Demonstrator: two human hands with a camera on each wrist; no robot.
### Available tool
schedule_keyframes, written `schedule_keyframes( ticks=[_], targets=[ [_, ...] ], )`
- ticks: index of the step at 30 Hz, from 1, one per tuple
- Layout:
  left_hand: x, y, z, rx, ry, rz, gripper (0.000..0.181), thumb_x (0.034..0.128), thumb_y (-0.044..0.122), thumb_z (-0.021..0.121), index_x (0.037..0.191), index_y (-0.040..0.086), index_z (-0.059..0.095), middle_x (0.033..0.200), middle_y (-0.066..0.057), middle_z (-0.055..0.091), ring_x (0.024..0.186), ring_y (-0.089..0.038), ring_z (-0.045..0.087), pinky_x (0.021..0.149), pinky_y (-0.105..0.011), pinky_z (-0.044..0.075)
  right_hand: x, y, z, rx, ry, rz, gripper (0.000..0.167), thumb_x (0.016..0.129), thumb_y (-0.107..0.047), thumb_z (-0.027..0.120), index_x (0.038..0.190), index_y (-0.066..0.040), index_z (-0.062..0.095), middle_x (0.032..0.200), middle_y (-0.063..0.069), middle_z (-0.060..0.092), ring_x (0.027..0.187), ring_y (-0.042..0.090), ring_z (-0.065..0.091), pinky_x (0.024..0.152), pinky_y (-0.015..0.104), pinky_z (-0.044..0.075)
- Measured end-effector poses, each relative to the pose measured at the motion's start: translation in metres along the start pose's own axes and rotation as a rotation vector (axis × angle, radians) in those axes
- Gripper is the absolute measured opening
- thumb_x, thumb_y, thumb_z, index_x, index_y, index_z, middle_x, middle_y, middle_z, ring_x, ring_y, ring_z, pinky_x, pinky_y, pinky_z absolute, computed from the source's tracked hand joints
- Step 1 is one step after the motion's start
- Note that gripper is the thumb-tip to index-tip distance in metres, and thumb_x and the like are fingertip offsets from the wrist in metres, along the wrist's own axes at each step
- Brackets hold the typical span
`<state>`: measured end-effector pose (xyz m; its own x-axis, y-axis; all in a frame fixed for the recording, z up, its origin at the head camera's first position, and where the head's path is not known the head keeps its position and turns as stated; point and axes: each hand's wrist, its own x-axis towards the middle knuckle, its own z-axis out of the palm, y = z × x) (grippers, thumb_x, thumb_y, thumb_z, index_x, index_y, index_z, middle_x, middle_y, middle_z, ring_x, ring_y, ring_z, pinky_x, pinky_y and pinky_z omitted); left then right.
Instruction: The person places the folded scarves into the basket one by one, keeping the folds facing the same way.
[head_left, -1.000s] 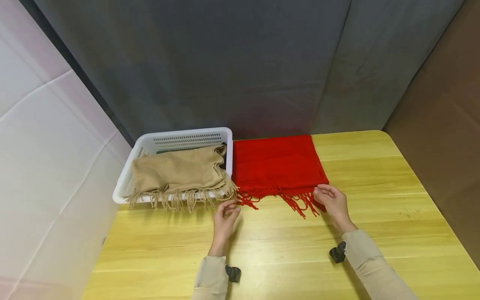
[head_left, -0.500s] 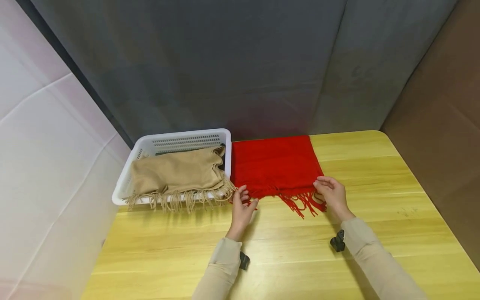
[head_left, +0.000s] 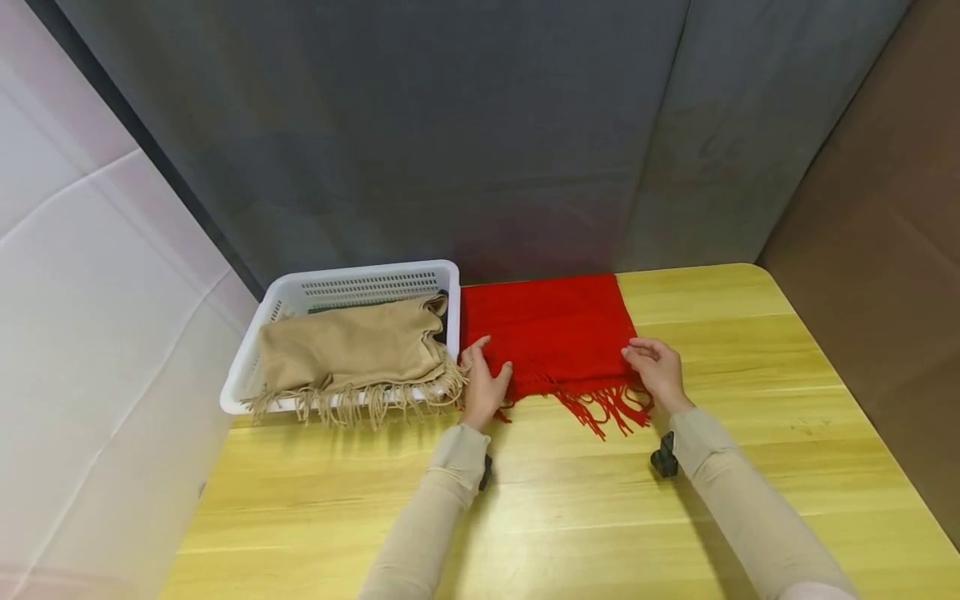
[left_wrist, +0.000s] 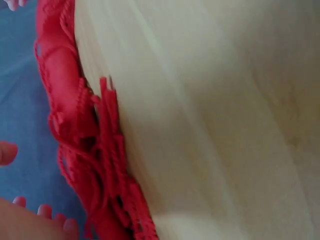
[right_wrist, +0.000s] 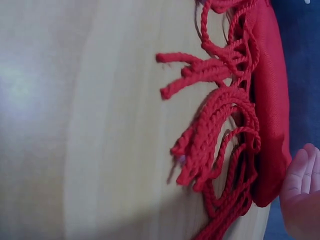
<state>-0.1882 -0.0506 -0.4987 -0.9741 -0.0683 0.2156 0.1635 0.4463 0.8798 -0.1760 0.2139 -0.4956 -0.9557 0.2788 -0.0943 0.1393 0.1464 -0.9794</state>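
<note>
A folded red scarf [head_left: 551, 329] lies flat on the wooden table, its fringe facing the near side. Over its left near corner, beside the basket, is my left hand [head_left: 486, 387], thumb and fingers spread apart with nothing held. At the right edge of the scarf my right hand [head_left: 658, 373] has its fingers together and fairly straight. In the right wrist view those fingers [right_wrist: 301, 172] touch or nearly touch the scarf's side. The left wrist view catches the red fringe [left_wrist: 112, 145] and part of my left hand [left_wrist: 30, 220] at the lower left corner.
A white plastic basket [head_left: 238, 375] stands left of the red scarf. In it lies a folded beige scarf [head_left: 352, 342], fringe hanging over the near rim, with something dark beneath. A grey wall [head_left: 390, 150] rises behind the table [head_left: 555, 517].
My left hand has moved right and forward from the beige fringe to the red scarf's left side, its fingers spreading. My right hand has shifted slightly forward along the right edge.
</note>
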Motion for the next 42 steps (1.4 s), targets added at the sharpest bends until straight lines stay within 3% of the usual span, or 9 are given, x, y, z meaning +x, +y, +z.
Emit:
schedule_keyframes(
  ticks=[7,12,17,22,25,29,32,37,42],
  targets=[
    [0.009,-0.010,0.005,0.009,0.053,-0.092,0.049,0.0835,0.004,0.056,0.126,0.005,0.032,0.127,-0.019,0.036,0.121,-0.028,0.031,0.099,-0.040,0.028,0.010,0.002,0.001,-0.064,-0.003,0.000,0.038,0.084,-0.018,0.061,0.115,0.002,0.054,0.103,0.012,0.058,0.077,0.000,0.053,0.071,0.016,0.044],
    [0.008,-0.021,0.007,-0.022,0.060,-0.113,0.049,0.0839,0.007,0.053,0.127,0.004,0.030,0.127,-0.022,0.037,0.120,-0.031,0.034,0.098,-0.042,0.028,0.015,0.001,-0.001,-0.122,-0.017,-0.009,0.038,0.085,-0.018,0.059,0.117,0.001,0.052,0.111,0.018,0.054,0.094,0.020,0.052,0.079,0.028,0.044],
    [0.024,-0.116,0.043,0.075,0.178,-0.066,0.051,0.0845,0.026,0.053,0.129,0.016,0.029,0.124,-0.016,0.036,0.115,-0.024,0.037,0.094,-0.024,0.028,0.018,0.004,0.003,-0.157,-0.004,0.028,0.036,0.084,-0.012,0.060,0.115,0.004,0.053,0.110,0.018,0.055,0.098,0.028,0.052,0.079,0.030,0.045],
    [0.036,-0.173,0.070,0.134,0.197,-0.130,0.057,0.0839,0.022,0.053,0.133,0.017,0.024,0.113,-0.024,0.042,0.090,-0.032,0.052,0.079,-0.031,0.041,0.022,0.007,0.006,-0.211,-0.024,0.043,0.036,0.084,-0.009,0.059,0.116,0.005,0.052,0.111,0.020,0.054,0.098,0.030,0.053,0.079,0.031,0.045],
    [0.039,-0.179,0.075,0.130,0.194,-0.190,0.064,0.0824,0.017,0.054,0.136,0.020,0.019,0.098,-0.024,0.054,0.074,-0.031,0.056,0.065,-0.035,0.044,0.024,0.007,0.008,-0.230,-0.043,0.041,0.036,0.084,-0.008,0.057,0.117,0.005,0.052,0.114,0.021,0.053,0.100,0.031,0.051,0.081,0.034,0.043],
    [0.025,-0.130,0.057,0.097,0.202,-0.272,0.071,0.0809,0.010,0.054,0.139,0.022,0.015,0.091,-0.024,0.060,0.069,-0.033,0.057,0.062,-0.042,0.044,0.027,0.008,0.012,-0.252,-0.031,0.051,0.035,0.084,-0.008,0.058,0.116,0.005,0.053,0.113,0.021,0.053,0.099,0.030,0.051,0.076,0.029,0.043],
    [0.020,-0.120,0.053,0.116,0.240,-0.256,0.072,0.0801,0.012,0.057,0.139,0.023,0.017,0.094,-0.023,0.060,0.069,-0.036,0.056,0.062,-0.045,0.043,0.028,0.010,0.014,-0.266,0.003,0.055,0.034,0.082,-0.007,0.059,0.113,0.006,0.054,0.108,0.021,0.055,0.096,0.030,0.052,0.074,0.028,0.043],
    [0.031,-0.166,0.067,0.150,0.267,-0.120,0.068,0.0806,0.016,0.056,0.137,0.022,0.019,0.091,-0.025,0.059,0.062,-0.032,0.055,0.054,-0.038,0.042,0.030,0.010,0.014,-0.282,0.075,0.062,0.033,0.080,-0.009,0.063,0.110,0.005,0.057,0.104,0.021,0.056,0.094,0.030,0.051,0.078,0.035,0.042],
    [0.035,-0.176,0.068,0.071,0.198,-0.128,0.069,0.0850,0.021,0.055,0.139,0.014,0.013,0.108,-0.026,0.053,0.085,-0.036,0.057,0.072,-0.039,0.045,0.030,0.010,0.011,-0.301,0.094,0.085,0.040,0.080,-0.010,0.063,0.116,0.005,0.053,0.114,0.022,0.051,0.104,0.033,0.046,0.086,0.041,0.040]
  ],
)
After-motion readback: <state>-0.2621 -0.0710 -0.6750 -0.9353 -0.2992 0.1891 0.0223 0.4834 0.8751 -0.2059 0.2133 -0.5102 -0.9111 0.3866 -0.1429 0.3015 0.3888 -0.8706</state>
